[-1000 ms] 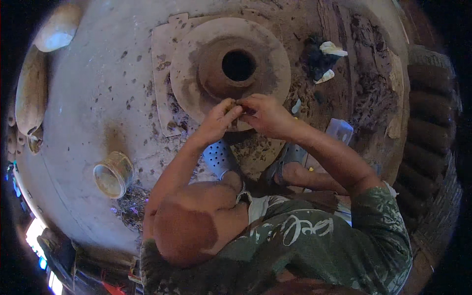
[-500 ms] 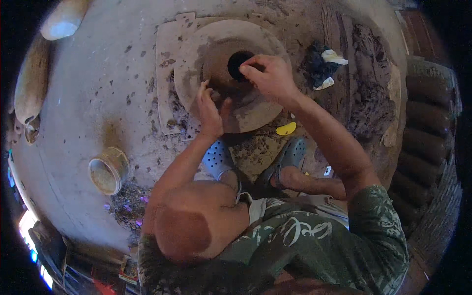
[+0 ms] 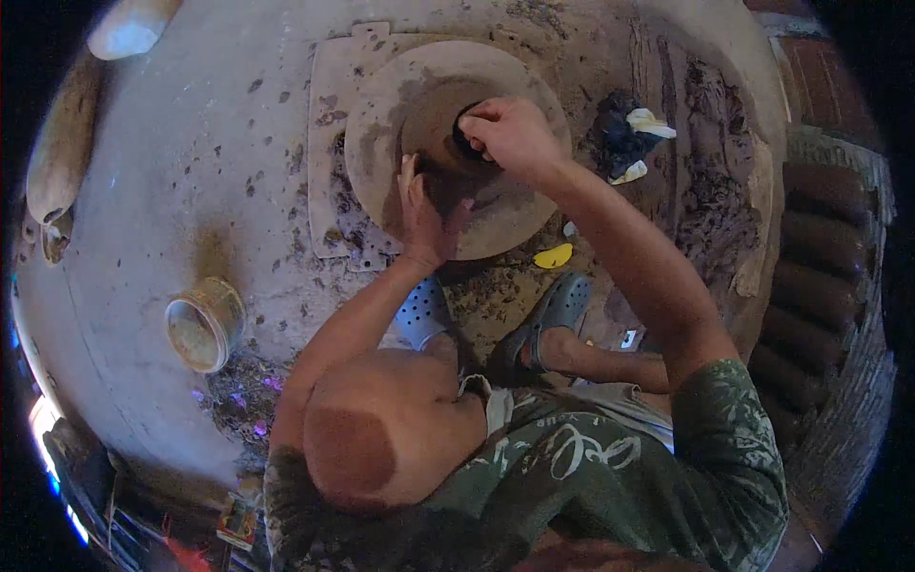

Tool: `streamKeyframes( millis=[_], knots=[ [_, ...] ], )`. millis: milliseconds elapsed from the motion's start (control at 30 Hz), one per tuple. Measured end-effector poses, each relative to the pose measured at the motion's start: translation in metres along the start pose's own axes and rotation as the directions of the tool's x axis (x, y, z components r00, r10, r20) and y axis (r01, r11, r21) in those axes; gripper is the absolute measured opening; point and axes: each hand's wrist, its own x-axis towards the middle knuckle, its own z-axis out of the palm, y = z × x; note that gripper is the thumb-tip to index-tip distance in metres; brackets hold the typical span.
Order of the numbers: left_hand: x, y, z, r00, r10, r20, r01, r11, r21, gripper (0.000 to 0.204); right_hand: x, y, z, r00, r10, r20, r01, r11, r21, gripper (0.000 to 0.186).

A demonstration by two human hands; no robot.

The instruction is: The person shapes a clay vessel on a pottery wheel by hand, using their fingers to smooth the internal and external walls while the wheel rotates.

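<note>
A broad round wheel disc [image 3: 372,119] lies in front of me, with a brown clay pot [image 3: 426,124] on it. The pot's round mouth looks dark inside. My right hand [image 3: 516,140] comes over that mouth from the right, thumb and fingers pinched together at its edge. Whatever sits in the pinch is too small or hidden to make out. Against the pot's near left side is my left hand [image 3: 428,217], upright, its fingers stretched out and the thumb apart. It appears to touch the clay, though shadow hides the exact contact.
A bucket [image 3: 203,326] stands on the floor to the left. Right of the wheel lie a dark bag-like heap [image 3: 618,133] with pale scraps and a muddy strip [image 3: 710,162]. A yellow piece [image 3: 553,255] lies near my clogs [image 3: 562,315]. Ridged brown stacks [image 3: 820,253] line the far right.
My right hand has shifted slightly right and covers more of the dark mouth. My left hand has moved a little right, its fingers straighter. The whole view has shifted slightly.
</note>
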Motion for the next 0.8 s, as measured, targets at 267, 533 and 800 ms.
streamKeyframes(
  millis=[267,533,800],
  knots=[
    [0.002,-0.006,-0.005,0.997,-0.013,0.077,0.012,1.0,0.012,0.075,0.012,-0.007,0.011,0.989,0.13,0.068,-0.137,0.983,0.121,0.025],
    [0.018,-0.028,-0.014,0.981,0.134,0.139,-0.141,0.989,0.043,0.09,0.035,0.028,0.017,0.965,-0.239,0.113,0.257,0.947,-0.193,0.023],
    [0.057,-0.045,-0.04,0.922,0.157,0.353,-0.208,0.972,0.112,0.077,0.018,-0.008,0.004,0.964,-0.127,0.234,0.226,0.855,-0.467,0.03]
  ],
)
